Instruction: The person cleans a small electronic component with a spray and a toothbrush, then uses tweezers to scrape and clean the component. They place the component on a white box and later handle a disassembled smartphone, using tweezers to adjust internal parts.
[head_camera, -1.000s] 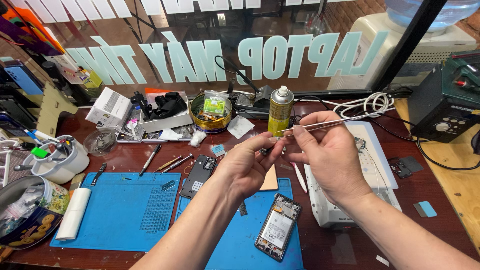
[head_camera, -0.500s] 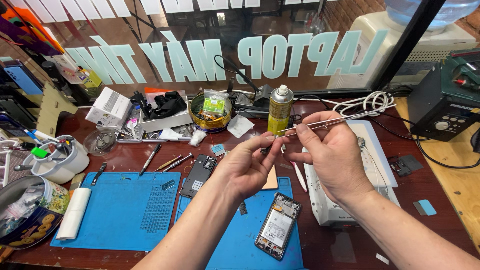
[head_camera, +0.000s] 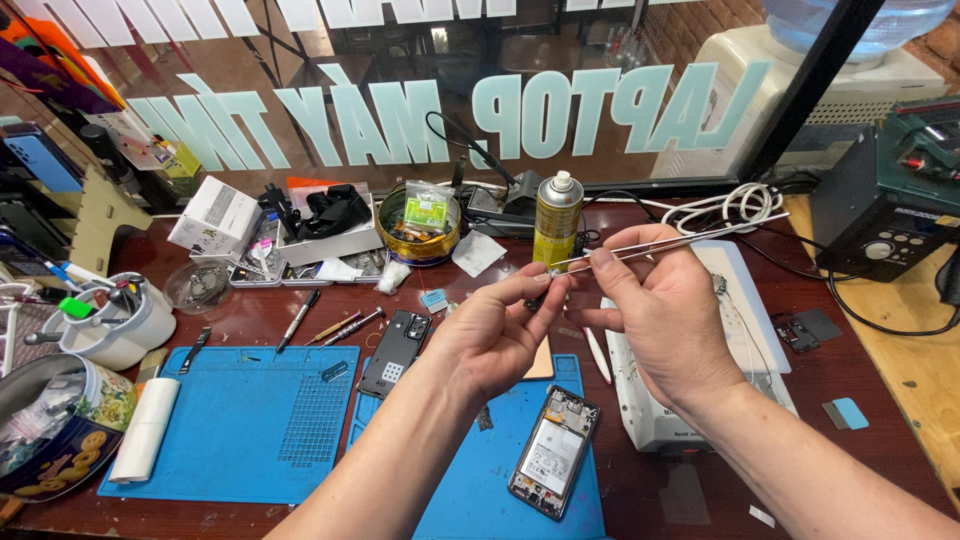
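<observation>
Both hands are up over the middle of the desk (head_camera: 250, 330). The right hand (head_camera: 665, 320) has its fingers pinched around metal tweezers (head_camera: 665, 243), tips pointing left. The left hand (head_camera: 490, 335) pinches something tiny right at those tips, too small to make out. An opened phone (head_camera: 553, 465) lies on the near blue mat (head_camera: 480, 490), spray can (head_camera: 557, 218) just beyond.

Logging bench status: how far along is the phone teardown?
Done: the opened black smartphone lies on the blue silicone work mat with its insides exposed; its black back cover sits beside it. In hand: the right hand holds thin metal tweezers, tips meeting the left hand fingertips, pinching something too small to identify. Left: the phone is not yet closed.
</observation>
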